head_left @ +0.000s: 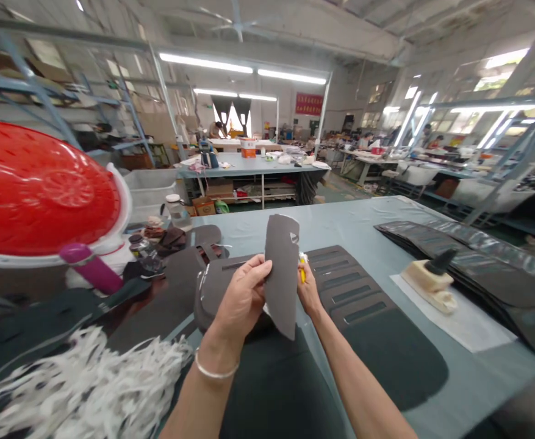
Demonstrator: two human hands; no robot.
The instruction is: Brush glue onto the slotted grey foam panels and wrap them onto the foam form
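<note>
My left hand [247,292] pinches a dark grey, leather-like piece [282,274] between thumb and fingers. The piece stands upright, curved, with a small white-edged cut-out near its top right. Beside its right edge, my right hand [309,288] is closed around a small yellow tool [302,269]; its kind is not clear, and part of it is behind the piece. Below my hands lies a padded dark panel [216,283]. To the right, a larger panel [377,341] with several raised strips rests flat on the table.
White trimmed strips [88,390] are heaped at the lower left. A beige glue bottle with a black nozzle [427,283] lies on a white sheet [473,332] to the right, near stacked dark sheets [473,262]. A red fan-shaped object [43,189] and a purple bottle [91,268] stand left.
</note>
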